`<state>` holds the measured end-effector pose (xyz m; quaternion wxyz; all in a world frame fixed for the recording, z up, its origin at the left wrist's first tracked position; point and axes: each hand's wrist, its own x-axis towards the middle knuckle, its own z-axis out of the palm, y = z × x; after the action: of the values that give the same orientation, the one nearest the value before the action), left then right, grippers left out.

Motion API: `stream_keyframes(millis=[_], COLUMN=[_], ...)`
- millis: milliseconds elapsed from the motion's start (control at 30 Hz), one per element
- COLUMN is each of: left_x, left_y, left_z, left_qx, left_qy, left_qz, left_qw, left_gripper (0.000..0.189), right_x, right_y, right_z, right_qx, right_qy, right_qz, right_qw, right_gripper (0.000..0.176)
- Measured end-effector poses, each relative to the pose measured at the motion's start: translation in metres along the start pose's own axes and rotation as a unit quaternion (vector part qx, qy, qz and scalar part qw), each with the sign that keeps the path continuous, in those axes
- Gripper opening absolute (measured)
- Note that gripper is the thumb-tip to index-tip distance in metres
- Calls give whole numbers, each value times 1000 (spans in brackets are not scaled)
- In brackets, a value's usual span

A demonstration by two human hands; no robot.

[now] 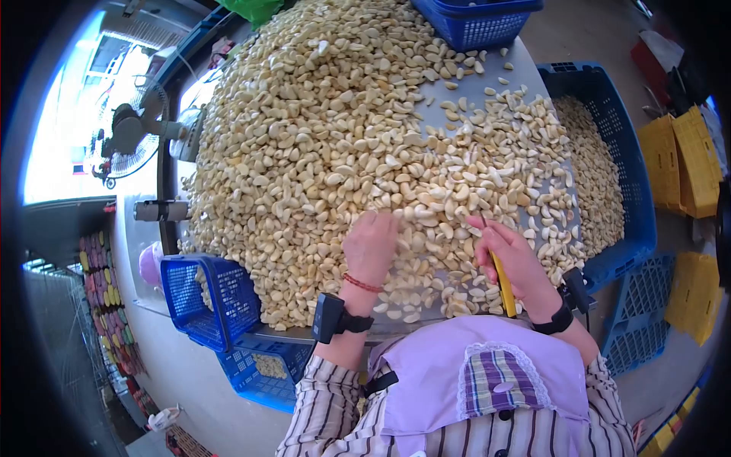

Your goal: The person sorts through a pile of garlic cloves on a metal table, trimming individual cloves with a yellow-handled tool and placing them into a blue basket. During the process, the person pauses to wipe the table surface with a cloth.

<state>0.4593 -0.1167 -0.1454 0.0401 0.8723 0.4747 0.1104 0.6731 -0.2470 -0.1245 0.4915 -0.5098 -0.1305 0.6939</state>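
Observation:
A great heap of pale, curved cashew-like nuts (304, 137) covers the metal table (438, 107). My left hand (371, 245) reaches into the near part of the heap, its fingertips blurred and partly hidden among the nuts. To its right, my right hand (510, 263) is closed around a yellow-handled tool (502, 283), with its thin dark tip pointing at the nuts. Loose nuts lie thinly spread between and beyond both hands.
A blue basket (171, 286) stands at the near left edge, another (244, 385) below it. A large blue crate (636, 183) of nuts is at the right, and a blue basket (472, 30) at the far edge. A fan (129, 129) stands left.

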Motion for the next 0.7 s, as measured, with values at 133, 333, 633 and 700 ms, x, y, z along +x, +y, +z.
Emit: stream_keyframes(millis=[133,333,633,700], left_x=[-18,-11,-11,-13], left_y=[15,-12,7,26], left_z=[-36,-13,-26,-45], left_qx=[-160,-62,-584,-607], left_qy=[-161,36,-121,-153], left_qz=[57,-118,-289,-280], left_qw=[972,990,749,728], left_gripper=[18,23,22,24], right_x=[2,4,-9,-11], right_y=[0,3,4,-4], right_z=[1,7,20,26], right_qx=[14,-19,-209,-308], right_qy=[5,-11,-34,-83], right_qz=[1,1,-93,-118], right_qw=[1000,1000,973,940], right_gripper=[44,43,55,60])
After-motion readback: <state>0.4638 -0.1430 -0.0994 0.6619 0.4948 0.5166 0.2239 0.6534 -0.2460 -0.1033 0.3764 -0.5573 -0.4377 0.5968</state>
